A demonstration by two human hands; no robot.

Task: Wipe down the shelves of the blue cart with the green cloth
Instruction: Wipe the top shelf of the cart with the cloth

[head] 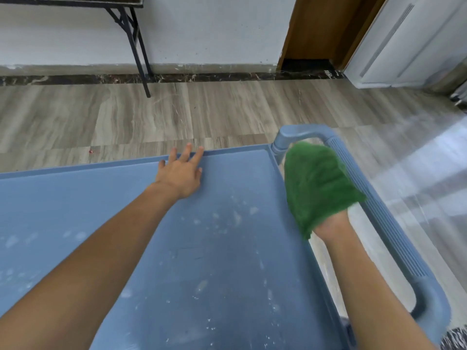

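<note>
Top shelf (227, 261) of the blue cart (75, 198), seen from above. The left hand (180, 174) lay flat at the shelf's far edge, fingers straight and spread, tips reaching the raised rim; it held nothing. The green cloth (318, 185) was draped over the right hand (331, 227) beside the far right corner, above the gap between the shelf's right edge and the ribbed handle (374, 210). The cloth hid the fingers, so whether they curled around it could not be told. Pale smears (237, 215) dotted the shelf's middle and near part. Wood-pattern floor (126, 117) lay beyond.
</note>
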